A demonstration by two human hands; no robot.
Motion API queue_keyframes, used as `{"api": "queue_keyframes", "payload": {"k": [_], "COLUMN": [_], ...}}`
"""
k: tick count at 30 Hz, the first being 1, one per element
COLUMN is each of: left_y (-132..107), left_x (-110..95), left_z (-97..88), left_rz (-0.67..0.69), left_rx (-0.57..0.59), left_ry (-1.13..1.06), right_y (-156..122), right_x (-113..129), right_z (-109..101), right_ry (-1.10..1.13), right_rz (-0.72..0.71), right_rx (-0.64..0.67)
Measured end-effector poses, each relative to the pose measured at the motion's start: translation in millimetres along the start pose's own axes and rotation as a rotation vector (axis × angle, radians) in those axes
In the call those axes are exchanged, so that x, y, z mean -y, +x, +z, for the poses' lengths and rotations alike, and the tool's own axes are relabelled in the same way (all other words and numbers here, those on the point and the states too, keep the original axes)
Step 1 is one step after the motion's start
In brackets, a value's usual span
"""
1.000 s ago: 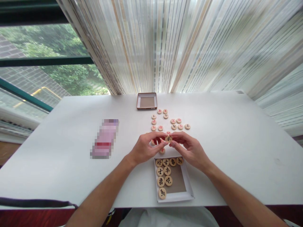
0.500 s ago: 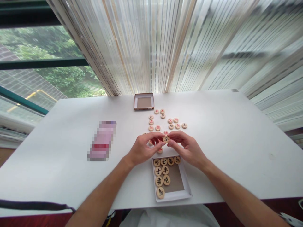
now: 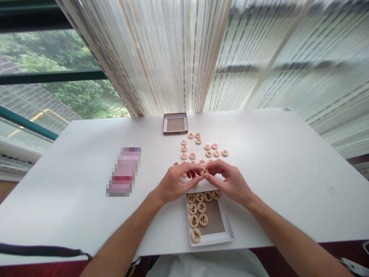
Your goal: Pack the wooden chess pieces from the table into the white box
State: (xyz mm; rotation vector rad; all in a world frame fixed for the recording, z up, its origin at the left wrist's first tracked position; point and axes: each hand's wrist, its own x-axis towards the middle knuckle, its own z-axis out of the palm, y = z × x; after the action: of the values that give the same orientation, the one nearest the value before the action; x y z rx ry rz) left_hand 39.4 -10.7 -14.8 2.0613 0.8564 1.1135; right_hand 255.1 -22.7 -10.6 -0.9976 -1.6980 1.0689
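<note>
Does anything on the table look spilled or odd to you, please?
Only the pink item at left on the table: it is pixelated, so I cannot identify it. No spill shows; the black-marked pieces in the near box lie in orderly lines.

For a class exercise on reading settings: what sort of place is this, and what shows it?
Probably an indoor room, perhaps at home: a white table stands beside a window and striped, see-through curtains.

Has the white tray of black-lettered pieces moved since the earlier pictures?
No: the white tray keeps its place against the table's near edge, with no visible shift either way; the whole view moved slightly.
</note>
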Motion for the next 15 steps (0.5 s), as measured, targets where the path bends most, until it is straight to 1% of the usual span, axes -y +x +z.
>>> {"api": "queue_keyframes", "payload": {"k": [6,9,15], "left_y": [1.0,1.1,-0.3], "left_x": [-2.2,-2.2,1.2], "left_z": [1.7,1.4,0.1], "left_rz": [0.039,0.033,-0.006], "left_rx": [0.069,0.072,0.062], "left_ry": [-0.032,-0.018,-0.008], "right_y": [-0.3,-0.2,-1.3], "right_x": [-1.2,-1.5,-0.6], "right_z": [0.6,1.0,0.6], "right_ry": [-0.018,-0.040,-0.024], "right_rz": [0.033,0.034,0.036], "right_rx": [-0.033,-0.050,-0.031]}}
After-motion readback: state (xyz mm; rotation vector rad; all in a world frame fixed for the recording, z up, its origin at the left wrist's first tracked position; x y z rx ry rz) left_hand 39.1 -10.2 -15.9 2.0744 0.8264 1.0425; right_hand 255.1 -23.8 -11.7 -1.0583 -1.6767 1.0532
